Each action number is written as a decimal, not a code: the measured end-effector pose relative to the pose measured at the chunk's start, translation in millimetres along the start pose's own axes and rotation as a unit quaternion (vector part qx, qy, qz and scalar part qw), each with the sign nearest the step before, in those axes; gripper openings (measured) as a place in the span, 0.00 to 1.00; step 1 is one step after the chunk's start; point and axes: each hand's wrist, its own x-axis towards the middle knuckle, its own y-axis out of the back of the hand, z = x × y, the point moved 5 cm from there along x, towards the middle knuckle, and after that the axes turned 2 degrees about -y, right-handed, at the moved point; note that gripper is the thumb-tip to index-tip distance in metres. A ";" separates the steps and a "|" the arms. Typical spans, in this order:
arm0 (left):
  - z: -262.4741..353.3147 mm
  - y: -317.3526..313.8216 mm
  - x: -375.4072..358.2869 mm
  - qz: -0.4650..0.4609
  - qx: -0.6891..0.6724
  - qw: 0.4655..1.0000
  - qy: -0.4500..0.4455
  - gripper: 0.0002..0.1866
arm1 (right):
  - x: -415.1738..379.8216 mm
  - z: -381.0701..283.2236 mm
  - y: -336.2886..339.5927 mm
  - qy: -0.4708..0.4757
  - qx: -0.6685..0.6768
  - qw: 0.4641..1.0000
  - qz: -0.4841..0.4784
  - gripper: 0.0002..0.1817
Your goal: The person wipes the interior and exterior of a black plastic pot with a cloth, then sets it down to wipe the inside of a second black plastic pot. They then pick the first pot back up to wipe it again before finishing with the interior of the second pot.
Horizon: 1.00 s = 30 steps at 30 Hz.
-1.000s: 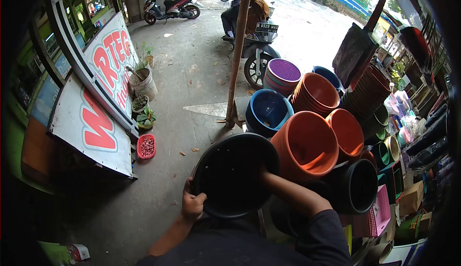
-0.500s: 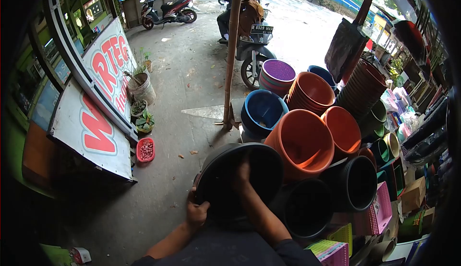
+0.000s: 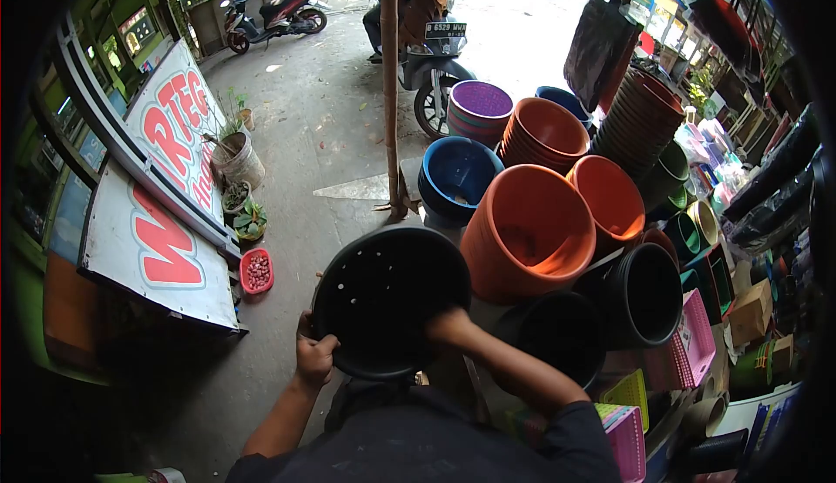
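Observation:
A large black plastic pot [image 3: 370,261] is tilted in front of my body, its mouth turned toward me. Light comes through several small holes in its bottom. At the lower left of the rim, my left hand [image 3: 315,357] grips the pot with the thumb on the inner side. My right hand [image 3: 448,328] reaches over the rim into the lower right of the pot, near the inner wall. Its fingers are lost in the dark interior, so I cannot see whether they hold anything.
Orange pots [image 3: 528,235], black pots [image 3: 643,296] and a blue tub [image 3: 458,178] stand close on the right. Pink baskets [image 3: 694,335] lie beyond. A wooden pole [image 3: 391,91] rises ahead. At left are a sign board [image 3: 144,243] and a red basin [image 3: 256,271] of small reddish items.
The pot has tilted, and light now shows through its bottom holes. My right hand has moved from deeper inside to the lower right. My left hand still holds the rim. The view has shifted.

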 end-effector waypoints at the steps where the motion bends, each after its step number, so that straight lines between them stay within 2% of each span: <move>1: -5.9 6.7 -2.6 0.000 0.033 0.999 -0.005 0.31 | -21.8 9.2 13.1 -0.023 -0.084 0.996 -0.016 0.23; 2: -11.8 10.5 -2.1 -0.001 0.064 0.998 -0.011 0.34 | -6.1 23.9 -9.3 -0.026 -0.081 0.996 -0.016 0.23; 3: -18.6 12.0 -0.5 -0.004 0.063 0.998 -0.009 0.34 | 20.5 43.0 -17.6 -0.061 -0.165 0.954 0.243 0.21; 4: -26.2 12.2 -0.3 -0.019 0.085 0.996 0.003 0.33 | 22.8 48.5 -21.9 -0.090 -0.235 0.839 0.482 0.19; 5: -33.5 13.0 1.4 -0.034 0.106 0.994 0.014 0.33 | 24.3 51.5 -24.3 -0.091 -0.235 0.840 0.481 0.19; 6: -38.3 16.0 4.0 -0.060 0.130 0.990 0.015 0.31 | 30.1 53.5 -28.1 -0.059 -0.203 0.869 0.448 0.19; 7: -37.4 15.3 2.4 -0.057 0.130 0.990 0.016 0.31 | 35.2 51.8 -31.6 -0.026 -0.169 0.894 0.414 0.19; 8: -35.8 13.2 3.3 -0.047 0.112 0.992 0.029 0.29 | 25.3 42.7 -23.6 -0.023 -0.169 0.894 0.414 0.19; 10: -27.9 11.0 5.4 -0.034 0.093 0.994 0.040 0.28 | 12.4 33.3 -27.2 -0.098 -0.118 0.954 0.258 0.21; 12: -21.8 9.0 6.7 -0.021 0.078 0.996 0.046 0.42 | 13.2 15.1 -61.3 -0.053 -0.152 0.974 0.160 0.25; 14: -23.4 6.7 8.4 -0.007 0.075 0.997 0.034 0.43 | 23.7 -14.4 -94.0 -0.039 -0.007 0.949 0.313 0.25; 15: -25.1 5.0 8.0 0.003 0.075 0.997 0.024 0.44 | 9.8 -39.5 -78.9 -0.025 0.079 0.976 0.199 0.34; 16: -29.1 3.1 7.2 0.008 0.074 0.997 0.024 0.44 | 15.4 -58.7 -86.1 -0.014 0.163 0.977 0.136 0.41; 17: -31.8 -0.5 7.1 0.002 0.072 0.997 -0.003 0.42 | 28.5 -74.8 -100.6 0.030 0.276 0.953 0.123 0.41; 18: -34.9 -4.5 7.9 -0.006 0.070 0.997 -0.031 0.40 | 36.9 -93.5 -106.2 0.073 0.374 0.912 0.151 0.39; 19: -41.8 -6.6 6.3 -0.006 0.072 0.997 -0.028 0.40 | 29.8 -104.9 -84.6 0.074 0.376 0.911 0.151 0.39; 20: -50.3 -6.4 3.1 0.005 0.074 0.997 -0.023 0.37 | 8.9 -111.0 -48.0 0.029 0.614 0.784 0.085 0.38; 21: -59.3 -3.7 2.0 0.013 0.077 0.997 -0.019 0.35 | -3.0 -114.9 -22.3 -0.018 0.804 0.594 0.015 0.37; 23: -68.6 0.6 -2.2 0.001 0.125 0.992 -0.025 0.36 | -2.2 -104.8 14.3 0.034 0.957 0.270 0.103 0.37; 24: -67.1 -4.0 -6.7 0.007 0.097 0.995 -0.013 0.32 | 24.7 -82.5 12.8 0.281 0.943 0.164 0.065 0.37; 25: -65.7 -6.5 -9.4 0.015 0.068 0.998 -0.002 0.29 | 36.3 -51.1 5.1 0.508 0.859 0.049 0.020 0.38; 27: -69.7 7.1 -8.7 0.025 0.056 0.998 -0.003 0.25 | -18.7 -11.7 37.1 0.189 0.941 0.095 0.265 0.33; 28: -78.6 23.6 -7.8 0.025 0.025 0.999 0.027 0.26 | -40.5 -7.6 42.6 0.191 0.941 0.096 0.264 0.33; 29: -85.5 37.5 -4.9 0.025 -0.006 0.998 0.055 0.28 | -60.9 1.6 47.7 0.208 0.925 0.093 0.305 0.34; 30: -84.4 44.2 -1.5 -0.005 0.007 1.000 0.025 0.31 | -82.6 7.2 53.4 0.225 0.907 0.091 0.344 0.36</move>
